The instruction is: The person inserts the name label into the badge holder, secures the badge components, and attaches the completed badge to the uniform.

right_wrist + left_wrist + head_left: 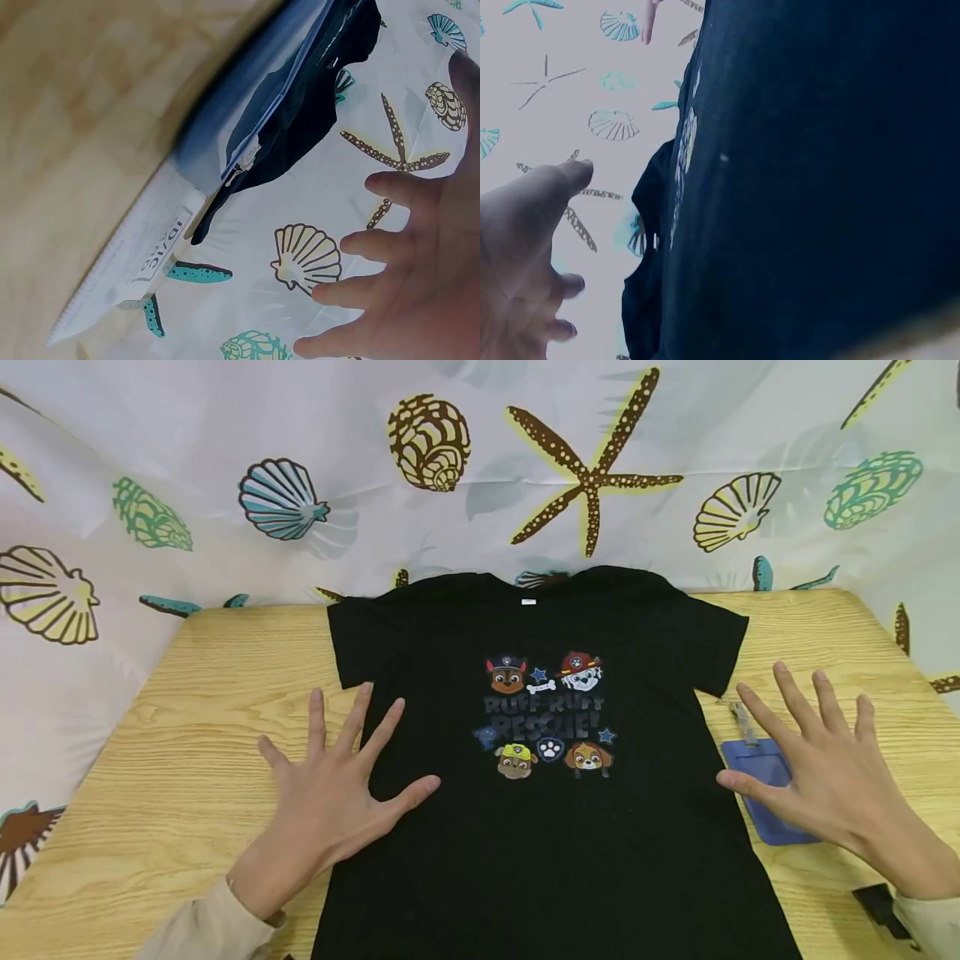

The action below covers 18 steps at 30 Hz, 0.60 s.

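A black short-sleeved T-shirt (555, 852) lies spread flat, neck at the far side, with cartoon dog faces and lettering on its chest. Over its left side my left hand (322, 802) hovers with spread fingers, holding nothing. My right hand (840, 785), fingers also spread, is beyond the shirt's right side and partly covers a blue badge holder (753, 764) with a metal clip (742, 724). The right wrist view shows that blue holder (217, 142) edge-on, with a white lettered strip (135, 262) beside it. In the left wrist view the shirt (817, 165) fills the right side.
Underneath is a light wood-grain table (187, 735). A white cloth (360, 435) printed with shells and starfish hangs behind it and at both sides. Near my right sleeve lies a small dark object (877, 906), partly hidden.
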Tool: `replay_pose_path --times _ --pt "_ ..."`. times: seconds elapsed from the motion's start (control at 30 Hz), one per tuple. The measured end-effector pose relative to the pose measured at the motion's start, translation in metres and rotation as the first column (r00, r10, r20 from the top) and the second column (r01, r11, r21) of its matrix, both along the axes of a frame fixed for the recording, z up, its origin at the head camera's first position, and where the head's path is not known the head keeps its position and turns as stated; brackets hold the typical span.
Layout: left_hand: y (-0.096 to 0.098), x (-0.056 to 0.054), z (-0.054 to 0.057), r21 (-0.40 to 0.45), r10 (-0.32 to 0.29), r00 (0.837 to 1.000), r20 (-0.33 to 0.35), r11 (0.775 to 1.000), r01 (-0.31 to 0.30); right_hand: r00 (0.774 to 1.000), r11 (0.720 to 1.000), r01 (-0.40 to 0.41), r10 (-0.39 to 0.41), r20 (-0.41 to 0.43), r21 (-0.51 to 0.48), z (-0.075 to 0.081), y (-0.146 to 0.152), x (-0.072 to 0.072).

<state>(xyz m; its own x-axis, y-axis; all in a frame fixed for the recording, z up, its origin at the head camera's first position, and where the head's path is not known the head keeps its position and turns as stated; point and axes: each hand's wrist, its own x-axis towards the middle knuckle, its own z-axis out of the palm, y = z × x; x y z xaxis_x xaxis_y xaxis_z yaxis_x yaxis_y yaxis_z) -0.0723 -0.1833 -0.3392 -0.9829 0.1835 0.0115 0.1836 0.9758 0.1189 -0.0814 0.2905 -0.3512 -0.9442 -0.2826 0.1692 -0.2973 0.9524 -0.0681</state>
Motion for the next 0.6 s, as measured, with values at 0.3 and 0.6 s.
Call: replay_pose_path --times 0.3,0.6 --pt "0.036 -0.016 0.009 0.111 -0.175 0.984 0.002 0.978 0.174 0.997 0.997 -0.063 0.060 -0.039 -0.054 0.004 -0.001 0.007" --pt "0.072 -0.017 0.017 0.199 -0.333 0.943 0.028 0.926 0.321 0.998 0.997 -0.056 0.056 -0.008 -0.062 0.004 0.002 0.018"
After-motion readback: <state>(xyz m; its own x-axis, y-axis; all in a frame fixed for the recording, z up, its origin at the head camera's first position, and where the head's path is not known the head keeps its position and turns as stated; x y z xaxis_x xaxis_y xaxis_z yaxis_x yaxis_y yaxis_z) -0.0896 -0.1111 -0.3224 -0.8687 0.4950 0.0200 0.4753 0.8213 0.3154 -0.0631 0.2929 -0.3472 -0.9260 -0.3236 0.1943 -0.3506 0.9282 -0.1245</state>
